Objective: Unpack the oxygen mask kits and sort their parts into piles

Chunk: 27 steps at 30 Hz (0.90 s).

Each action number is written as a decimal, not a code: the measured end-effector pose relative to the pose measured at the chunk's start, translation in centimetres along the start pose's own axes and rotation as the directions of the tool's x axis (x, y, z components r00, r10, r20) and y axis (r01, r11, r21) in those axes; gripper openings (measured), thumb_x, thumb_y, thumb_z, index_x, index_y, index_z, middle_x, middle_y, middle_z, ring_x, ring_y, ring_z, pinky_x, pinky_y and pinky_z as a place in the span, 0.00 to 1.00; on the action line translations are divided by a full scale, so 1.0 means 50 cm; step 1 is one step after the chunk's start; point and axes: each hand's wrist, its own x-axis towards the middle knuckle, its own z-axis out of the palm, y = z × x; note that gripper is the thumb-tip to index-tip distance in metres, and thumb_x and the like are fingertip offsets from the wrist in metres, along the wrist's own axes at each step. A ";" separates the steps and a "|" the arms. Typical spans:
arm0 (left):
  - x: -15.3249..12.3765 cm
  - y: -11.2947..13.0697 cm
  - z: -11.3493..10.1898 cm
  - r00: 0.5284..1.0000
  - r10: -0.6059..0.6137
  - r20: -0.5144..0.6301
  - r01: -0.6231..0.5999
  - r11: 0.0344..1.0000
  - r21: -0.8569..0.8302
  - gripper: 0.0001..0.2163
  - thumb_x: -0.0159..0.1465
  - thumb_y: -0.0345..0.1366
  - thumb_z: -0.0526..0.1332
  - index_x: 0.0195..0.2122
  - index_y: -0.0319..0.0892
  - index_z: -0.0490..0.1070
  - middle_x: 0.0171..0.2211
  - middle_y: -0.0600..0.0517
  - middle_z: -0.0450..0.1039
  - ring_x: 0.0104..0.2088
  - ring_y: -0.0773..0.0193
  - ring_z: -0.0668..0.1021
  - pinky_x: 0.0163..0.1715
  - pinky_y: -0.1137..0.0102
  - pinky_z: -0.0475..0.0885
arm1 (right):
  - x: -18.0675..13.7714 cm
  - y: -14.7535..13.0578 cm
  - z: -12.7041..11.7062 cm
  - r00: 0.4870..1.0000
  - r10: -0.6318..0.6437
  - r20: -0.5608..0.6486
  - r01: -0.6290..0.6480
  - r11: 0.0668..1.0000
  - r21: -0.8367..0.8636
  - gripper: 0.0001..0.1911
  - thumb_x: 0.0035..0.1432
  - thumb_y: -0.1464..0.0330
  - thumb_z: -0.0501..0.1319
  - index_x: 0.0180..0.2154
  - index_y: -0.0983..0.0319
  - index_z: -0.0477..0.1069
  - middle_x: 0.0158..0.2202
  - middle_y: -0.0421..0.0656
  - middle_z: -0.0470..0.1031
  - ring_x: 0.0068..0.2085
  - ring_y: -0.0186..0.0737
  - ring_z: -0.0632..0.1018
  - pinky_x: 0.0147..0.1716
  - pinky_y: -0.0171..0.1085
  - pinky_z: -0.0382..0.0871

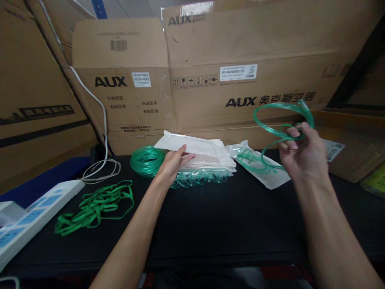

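My left hand (173, 161) pinches the near left edge of a flat white packaging pouch (192, 143), thumb on top and fingers beneath. Under it lies a stack of similar white pouches (210, 161). Clear green curved plastic pieces (200, 178) line up along the stack's near side. To the left of that hand sits a coil of green tubing (144, 161). Raised at the right, my right hand (303, 154) is closed around a loop of green plastic tubing (270, 130). Thinner green line trails from it onto another white pouch (272, 182) on the table.
Tangled green elastic bands (96, 206) lie on the black table (228, 228). A white power strip (39, 212) and a looped white cable (104, 116) are at the left. Cardboard boxes (198, 100) wall off the back, with another box (351, 140) at the right.
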 end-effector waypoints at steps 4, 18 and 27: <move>-0.006 0.010 -0.002 0.995 -0.065 0.070 0.055 0.989 0.139 0.14 0.69 0.38 0.61 0.40 0.27 0.77 0.43 0.34 0.81 0.39 0.59 0.85 0.48 0.72 0.79 | -0.001 0.000 0.001 1.000 0.007 -0.003 -0.007 1.000 0.000 0.14 0.67 0.75 0.52 0.28 0.63 0.67 0.19 0.32 0.66 0.12 0.23 0.60 0.12 0.25 0.53; -0.025 0.046 -0.019 0.927 0.325 0.187 -0.335 0.496 0.801 0.19 0.68 0.50 0.57 0.35 0.42 0.81 0.35 0.45 0.82 0.38 0.55 0.82 0.42 0.68 0.74 | -0.007 -0.003 -0.006 0.995 0.064 0.071 -0.063 0.998 -0.007 0.07 0.55 0.71 0.67 0.27 0.61 0.70 0.21 0.32 0.66 0.15 0.22 0.60 0.13 0.26 0.55; 0.119 0.025 0.014 0.926 -0.069 0.371 -0.375 -0.054 0.926 0.16 0.69 0.39 0.62 0.56 0.41 0.70 0.58 0.43 0.69 0.54 0.52 0.75 0.53 0.51 0.72 | -0.009 -0.004 -0.006 0.980 0.112 0.167 -0.110 0.994 -0.021 0.10 0.51 0.67 0.72 0.29 0.59 0.71 0.21 0.31 0.65 0.16 0.22 0.60 0.12 0.24 0.55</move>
